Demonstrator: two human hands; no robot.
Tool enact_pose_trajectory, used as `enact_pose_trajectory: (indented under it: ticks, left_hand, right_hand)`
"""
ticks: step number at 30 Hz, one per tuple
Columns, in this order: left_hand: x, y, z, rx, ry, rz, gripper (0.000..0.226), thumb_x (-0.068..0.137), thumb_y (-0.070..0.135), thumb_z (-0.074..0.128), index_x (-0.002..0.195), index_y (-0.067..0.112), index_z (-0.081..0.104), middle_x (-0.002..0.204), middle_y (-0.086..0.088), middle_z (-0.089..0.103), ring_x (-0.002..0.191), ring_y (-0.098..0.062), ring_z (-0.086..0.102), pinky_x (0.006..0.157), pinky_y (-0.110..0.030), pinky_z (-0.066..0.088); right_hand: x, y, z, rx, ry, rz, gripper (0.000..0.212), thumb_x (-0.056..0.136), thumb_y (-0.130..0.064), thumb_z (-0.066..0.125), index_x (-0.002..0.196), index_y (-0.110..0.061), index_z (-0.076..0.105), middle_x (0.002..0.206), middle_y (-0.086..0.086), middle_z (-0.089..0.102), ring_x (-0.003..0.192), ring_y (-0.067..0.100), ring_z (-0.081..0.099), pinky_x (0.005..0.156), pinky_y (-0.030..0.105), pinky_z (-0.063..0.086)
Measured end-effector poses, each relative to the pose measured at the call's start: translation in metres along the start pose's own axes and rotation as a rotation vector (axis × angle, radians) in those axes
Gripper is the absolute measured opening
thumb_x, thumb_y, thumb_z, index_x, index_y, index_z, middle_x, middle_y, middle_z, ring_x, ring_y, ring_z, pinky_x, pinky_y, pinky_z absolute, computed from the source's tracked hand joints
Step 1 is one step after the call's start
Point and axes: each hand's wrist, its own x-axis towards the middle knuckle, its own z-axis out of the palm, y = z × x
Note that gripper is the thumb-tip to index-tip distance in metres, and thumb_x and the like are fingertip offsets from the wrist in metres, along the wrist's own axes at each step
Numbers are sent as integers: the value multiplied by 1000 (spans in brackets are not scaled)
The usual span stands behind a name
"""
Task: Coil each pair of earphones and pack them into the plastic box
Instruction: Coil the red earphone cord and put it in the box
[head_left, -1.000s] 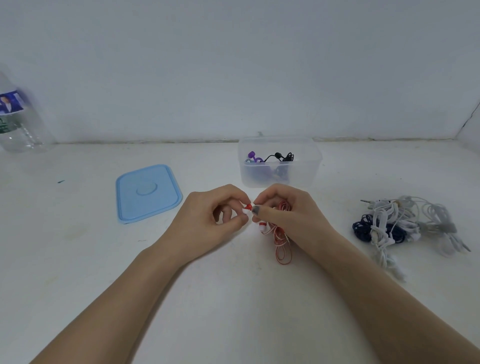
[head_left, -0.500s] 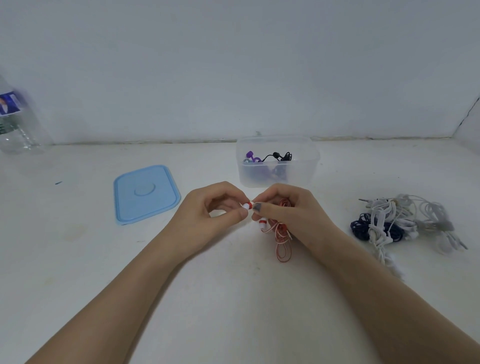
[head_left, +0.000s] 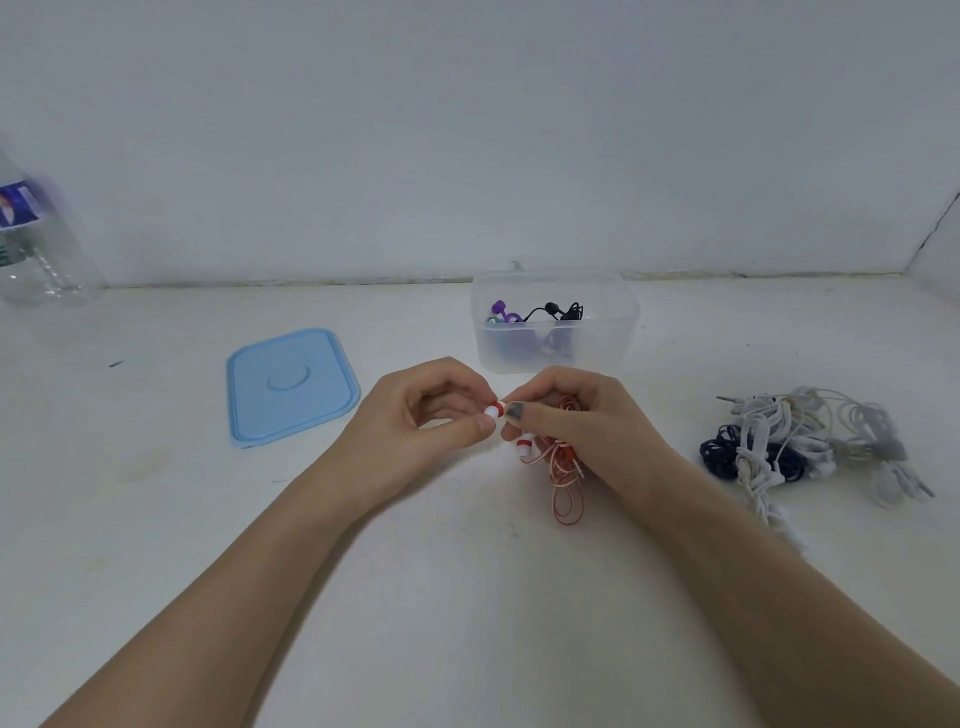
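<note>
Red-and-white earphones (head_left: 563, 467) hang in a loose bundle from my right hand (head_left: 582, 431), which grips the cable. One red-and-white earbud (head_left: 494, 410) is pinched between the fingertips of my left hand (head_left: 415, 431) and my right thumb. A second earbud dangles just below. The clear plastic box (head_left: 613, 322) stands open right behind my hands, with purple earphones (head_left: 503, 312) and black earphones (head_left: 561, 312) inside. A tangled pile of white earphones (head_left: 810, 441) and dark blue earphones (head_left: 719, 454) lies on the table to the right.
The light blue lid (head_left: 291, 387) lies flat to the left of the box. A clear plastic bottle (head_left: 36, 244) stands at the far left against the wall. The white table (head_left: 467, 597) meets the wall just behind the box.
My hands have shifted slightly; the earbud between my fingertips now shows more of its white tip. The red bundle still hangs from my right hand.
</note>
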Motion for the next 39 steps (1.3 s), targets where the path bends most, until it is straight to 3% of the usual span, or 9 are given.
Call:
enact_pose_trajectory:
  ticks: [4,9,25,31,36,39]
  left_hand:
    - [0,-2,-1,-11,-5,-14,11,89,1,74,94,9,70,87,-10,75,84,-18,70,84,-29,51]
    - [-1,0,1,-54,2,-13,6,90,1,72,93,5,69,86,-19,73,81,-17,66,79,-24,49]
    - [0,-1,8,-33,43,22,3,93,1,69,93,4,68,71,2,71,70,-13,58,70,-18,44]
    - [0,-2,9,-37,84,40,10,88,16,70,91,7,69,79,-18,73,75,-47,57,75,-32,44]
    - [0,1,11,-43,100,-7,5,92,-2,66,89,0,68,74,-19,70,75,-16,64,80,-18,50]
    - [2,2,12,-67,67,-10,1,93,3,68,91,3,67,82,-31,68,80,-28,66,85,-25,51]
  right_hand:
    - [-1,-1,0,-12,-13,10,9,88,-3,71,91,6,70,76,13,75,59,16,64,57,18,49]
    - [-2,-2,0,-22,-23,18,9,88,-4,71,90,5,70,78,13,75,59,13,64,57,16,47]
    - [-1,-3,3,12,36,15,8,89,-2,69,90,5,70,79,15,76,66,18,67,60,18,50]
    - [-4,-5,3,-14,37,25,5,90,-4,70,85,-3,71,78,13,76,62,13,66,56,14,46]
    - [-4,-6,4,-7,21,31,5,89,-2,70,83,-3,71,77,14,76,59,14,66,56,15,47]
    - [-4,-7,3,-8,22,32,5,89,-4,70,85,-3,72,77,13,75,60,13,65,55,14,46]
